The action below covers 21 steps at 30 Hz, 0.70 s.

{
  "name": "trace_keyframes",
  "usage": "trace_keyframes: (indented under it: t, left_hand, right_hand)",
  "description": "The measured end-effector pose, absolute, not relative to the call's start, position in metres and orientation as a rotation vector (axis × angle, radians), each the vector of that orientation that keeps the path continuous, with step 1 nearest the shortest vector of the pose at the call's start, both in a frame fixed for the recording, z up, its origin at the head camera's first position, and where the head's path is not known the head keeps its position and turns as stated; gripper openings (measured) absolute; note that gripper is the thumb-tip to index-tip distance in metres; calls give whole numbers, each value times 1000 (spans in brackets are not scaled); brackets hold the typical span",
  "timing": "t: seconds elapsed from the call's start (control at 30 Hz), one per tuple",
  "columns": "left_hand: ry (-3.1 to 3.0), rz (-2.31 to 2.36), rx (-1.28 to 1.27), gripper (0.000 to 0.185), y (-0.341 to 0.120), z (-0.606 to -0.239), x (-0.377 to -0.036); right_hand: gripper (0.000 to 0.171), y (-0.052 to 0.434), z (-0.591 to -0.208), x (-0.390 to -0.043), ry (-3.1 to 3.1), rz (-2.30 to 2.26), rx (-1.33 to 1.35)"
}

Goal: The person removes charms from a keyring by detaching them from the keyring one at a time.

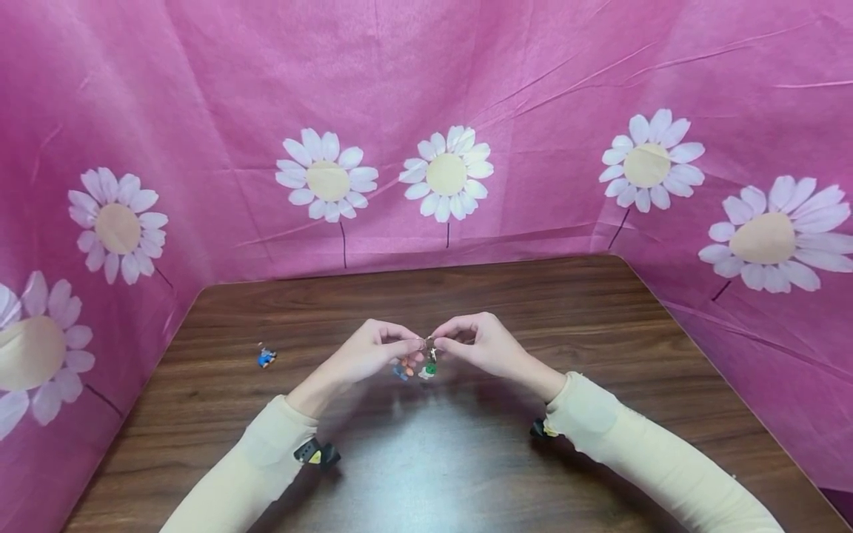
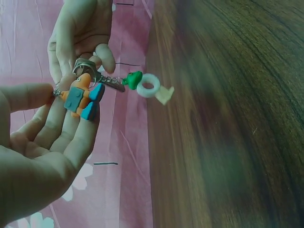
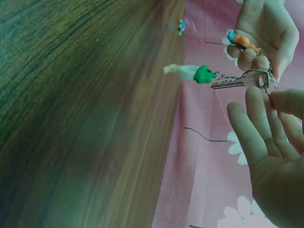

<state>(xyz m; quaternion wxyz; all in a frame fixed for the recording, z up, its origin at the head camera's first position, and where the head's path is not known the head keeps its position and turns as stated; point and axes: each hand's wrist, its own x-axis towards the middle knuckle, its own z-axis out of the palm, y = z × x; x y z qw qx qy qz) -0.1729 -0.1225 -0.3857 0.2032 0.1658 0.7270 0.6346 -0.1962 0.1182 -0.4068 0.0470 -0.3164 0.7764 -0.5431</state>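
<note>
Hands point(image 1: 369, 352) point(image 1: 486, 348) close together above table point(image 1: 586, 311)

Metal ring point(image 3: 275, 84): thin and shiny, pinched by the right hand point(image 1: 489, 348) above the table point(image 1: 600, 311).
Key point(image 3: 244, 80): silver, with a flat head; it hangs from the ring, blade pointing down.
Green charm point(image 2: 133, 78): green top, white hoop, pale yellow end; it hangs on a small chain beside the key.
Orange figure point(image 2: 74, 99): partly blue, with blue feet; the left hand point(image 1: 372, 349) pinches at its short chain.
</note>
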Motion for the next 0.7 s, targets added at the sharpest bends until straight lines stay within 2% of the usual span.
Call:
trace_keyframes:
  t: [0.7]
  left_hand:
    - [2236,1752,562,19,-117,-388,-173]
  right_hand:
    - [7,113,-400,-190,2546,-1525,-1011]
